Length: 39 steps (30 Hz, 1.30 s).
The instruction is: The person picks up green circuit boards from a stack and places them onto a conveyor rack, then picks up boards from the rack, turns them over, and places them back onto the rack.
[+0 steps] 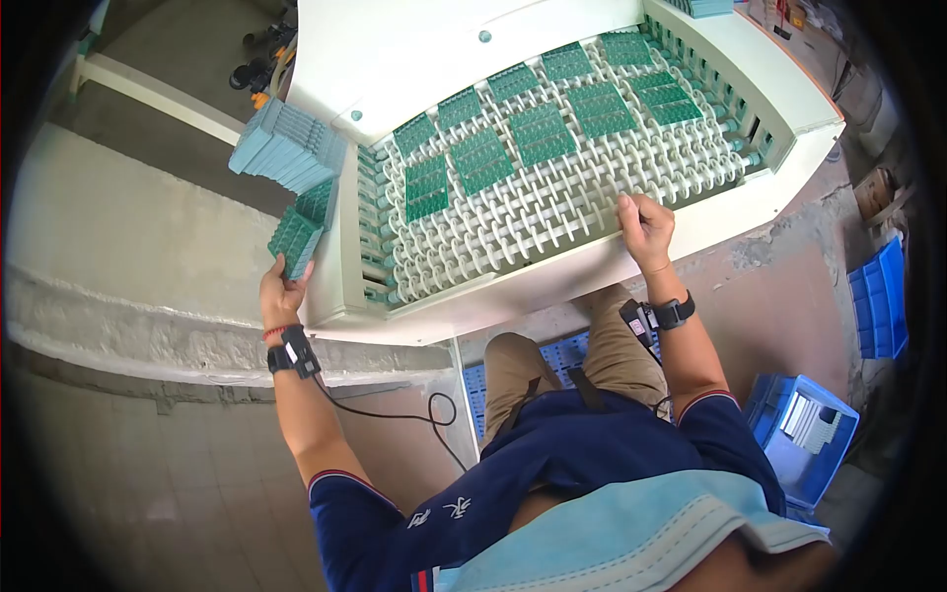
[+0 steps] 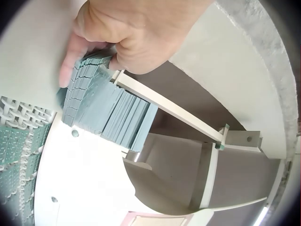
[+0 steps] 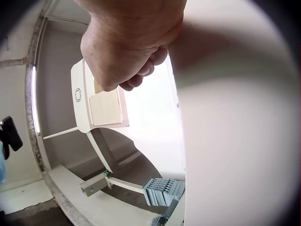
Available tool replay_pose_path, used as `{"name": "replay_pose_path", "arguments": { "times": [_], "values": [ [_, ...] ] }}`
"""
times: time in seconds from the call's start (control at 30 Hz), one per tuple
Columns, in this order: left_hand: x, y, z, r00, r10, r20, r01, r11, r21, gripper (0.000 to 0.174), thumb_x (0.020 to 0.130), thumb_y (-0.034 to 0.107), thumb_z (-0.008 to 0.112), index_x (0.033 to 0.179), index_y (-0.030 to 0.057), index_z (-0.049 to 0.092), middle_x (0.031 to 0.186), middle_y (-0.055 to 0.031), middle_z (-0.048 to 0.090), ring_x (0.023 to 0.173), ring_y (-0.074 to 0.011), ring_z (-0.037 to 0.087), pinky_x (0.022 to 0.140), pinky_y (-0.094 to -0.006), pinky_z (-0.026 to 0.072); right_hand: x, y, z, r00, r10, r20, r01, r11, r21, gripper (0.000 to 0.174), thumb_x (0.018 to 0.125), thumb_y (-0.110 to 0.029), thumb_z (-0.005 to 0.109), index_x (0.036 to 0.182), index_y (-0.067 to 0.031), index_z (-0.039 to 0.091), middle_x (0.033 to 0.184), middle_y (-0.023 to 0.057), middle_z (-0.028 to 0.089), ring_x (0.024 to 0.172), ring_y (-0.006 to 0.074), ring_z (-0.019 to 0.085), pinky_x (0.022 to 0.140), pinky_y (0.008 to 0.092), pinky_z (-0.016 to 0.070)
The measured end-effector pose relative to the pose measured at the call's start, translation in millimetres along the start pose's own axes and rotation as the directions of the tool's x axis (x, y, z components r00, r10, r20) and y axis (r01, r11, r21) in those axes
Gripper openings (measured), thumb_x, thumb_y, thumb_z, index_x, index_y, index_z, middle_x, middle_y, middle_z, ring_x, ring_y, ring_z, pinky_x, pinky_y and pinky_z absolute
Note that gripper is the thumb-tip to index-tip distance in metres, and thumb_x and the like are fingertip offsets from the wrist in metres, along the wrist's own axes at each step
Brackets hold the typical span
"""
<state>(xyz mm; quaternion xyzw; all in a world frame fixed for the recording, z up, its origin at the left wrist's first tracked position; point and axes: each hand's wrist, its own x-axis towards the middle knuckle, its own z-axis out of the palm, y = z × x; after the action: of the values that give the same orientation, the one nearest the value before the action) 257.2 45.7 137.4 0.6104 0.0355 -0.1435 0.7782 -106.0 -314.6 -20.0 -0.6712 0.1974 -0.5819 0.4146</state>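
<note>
At the machine's left end my left hand grips a small bunch of green circuit boards, thumb on one side and fingers on the other. The left wrist view shows the fingers around the near end of the board stack, whose edges look pale blue-green. Behind that bunch, more stacked boards lean along the machine's side. My right hand is curled into a loose fist over the front edge of the machine, and no object shows in it.
White wheeled rollers fill the machine's bed, with two rows of green circuit boards lying flat on them. Blue crates stand on the floor at right. A black cable trails from the left wrist camera.
</note>
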Motion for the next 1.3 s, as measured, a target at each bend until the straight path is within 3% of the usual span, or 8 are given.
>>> {"name": "replay_pose_path", "arguments": {
  "times": [0.33, 0.5, 0.63, 0.87, 0.93, 1.17, 1.23, 1.3],
  "values": [
    [-156.9, -73.5, 9.1, 0.919, -0.026, 0.393, 0.069, 0.993, -0.095, 0.043, 0.087, 0.026, 0.05, 0.118, -0.004, 0.042, 0.108, -0.0177, 0.056, 0.087, -0.0271, 0.061, 0.062, -0.0377, 0.0556, 2.9, -4.8, 6.3, 0.947, 0.286, 0.147, -0.308, 0.938, 0.158, 0.031, 0.085, -0.02, 0.058, 0.059, -0.0042, 0.055, 0.049, -0.002, 0.048, 0.044, 0.0043, 0.042, 0.041, 0.0199, 0.0313],
    [-188.7, -137.8, 37.6, 0.816, -0.133, 0.563, 0.189, 0.981, -0.042, 0.041, 0.087, 0.025, 0.051, 0.113, -0.0056, 0.043, 0.102, -0.0175, 0.057, 0.081, -0.0254, 0.062, 0.061, -0.0362, 0.0561, -39.0, -85.3, 38.6, 0.463, 0.402, 0.79, -0.677, 0.736, 0.022, 0.054, 0.084, -0.047, 0.051, 0.105, 0.0029, 0.055, 0.077, 0.0079, 0.06, 0.058, 0.0093, 0.055, 0.045, 0.0212, 0.0463],
    [-197.8, -167.8, 51.4, 0.826, -0.153, 0.543, 0.224, 0.972, -0.066, 0.03, 0.089, 0.019, 0.048, 0.108, -0.0046, 0.045, 0.096, -0.0153, 0.059, 0.076, -0.022, 0.063, 0.059, -0.0341, 0.0559, -68.2, -116.8, 63.1, 0.275, 0.431, 0.86, -0.753, 0.652, -0.086, 0.042, 0.081, -0.034, 0.061, 0.096, 0.0051, 0.054, 0.07, 0.0061, 0.059, 0.052, 0.0075, 0.054, 0.044, 0.0187, 0.044],
    [-196.6, -192.8, 35.6, 0.843, -0.083, 0.532, 0.226, 0.952, -0.209, 0.033, 0.092, 0.018, 0.041, 0.118, -0.0024, 0.042, 0.107, -0.0134, 0.055, 0.095, -0.0191, 0.056, 0.08, -0.0311, 0.0477, -88.4, -113.7, 77.3, 0.294, 0.482, 0.825, -0.803, 0.593, -0.061, 0.029, 0.081, -0.025, 0.063, 0.087, 0.0029, 0.056, 0.063, 0.0032, 0.057, 0.046, 0.0047, 0.049, 0.039, 0.0177, 0.0383],
    [-196.4, -200.8, 29.2, 0.717, -0.139, 0.683, 0.511, 0.771, -0.379, 0.042, 0.092, 0.023, 0.031, 0.123, -0.005, 0.036, 0.119, -0.0184, 0.048, 0.109, -0.027, 0.05, 0.093, -0.0394, 0.0392, -93.8, -113.3, 84.5, 0.313, 0.473, 0.824, -0.803, 0.595, -0.036, 0.029, 0.081, -0.024, 0.063, 0.088, 0.0027, 0.056, 0.062, 0.0031, 0.057, 0.046, 0.0048, 0.049, 0.039, 0.0176, 0.0378],
    [-193.1, -202.9, 12.5, 0.735, -0.089, 0.672, 0.521, 0.708, -0.476, 0.042, 0.09, 0.019, 0.03, 0.122, -0.007, 0.037, 0.117, -0.0191, 0.05, 0.106, -0.0286, 0.051, 0.093, -0.0404, 0.0396, -92.9, -127.8, 96.1, 0.196, 0.565, 0.801, -0.744, 0.618, -0.254, 0.03, 0.079, -0.024, 0.065, 0.084, 0.0043, 0.057, 0.061, 0.0039, 0.057, 0.045, 0.0061, 0.05, 0.039, 0.0179, 0.0396],
    [-190.3, -200.5, 11.1, 0.773, -0.058, 0.632, 0.425, 0.787, -0.447, 0.038, 0.089, 0.014, 0.035, 0.121, -0.007, 0.038, 0.114, -0.0189, 0.052, 0.103, -0.0275, 0.054, 0.089, -0.0387, 0.0435, -92.3, -124.7, 95.2, 0.344, 0.555, 0.757, -0.672, 0.709, -0.215, 0.028, 0.08, -0.024, 0.064, 0.081, 0.0037, 0.058, 0.058, 0.0031, 0.056, 0.043, 0.0062, 0.05, 0.039, 0.0183, 0.0408],
    [-191.3, -199.4, 9.9, 0.809, -0.079, 0.583, 0.39, 0.813, -0.432, 0.037, 0.088, 0.012, 0.037, 0.12, -0.0068, 0.039, 0.113, -0.0185, 0.052, 0.101, -0.0267, 0.055, 0.087, -0.0373, 0.0449, -92.5, -114.2, 92.6, 0.295, 0.537, 0.79, -0.66, 0.712, -0.238, 0.027, 0.08, -0.023, 0.064, 0.08, 0.003, 0.059, 0.057, 0.0026, 0.055, 0.043, 0.006, 0.05, 0.039, 0.0181, 0.0407]
  ]
}}
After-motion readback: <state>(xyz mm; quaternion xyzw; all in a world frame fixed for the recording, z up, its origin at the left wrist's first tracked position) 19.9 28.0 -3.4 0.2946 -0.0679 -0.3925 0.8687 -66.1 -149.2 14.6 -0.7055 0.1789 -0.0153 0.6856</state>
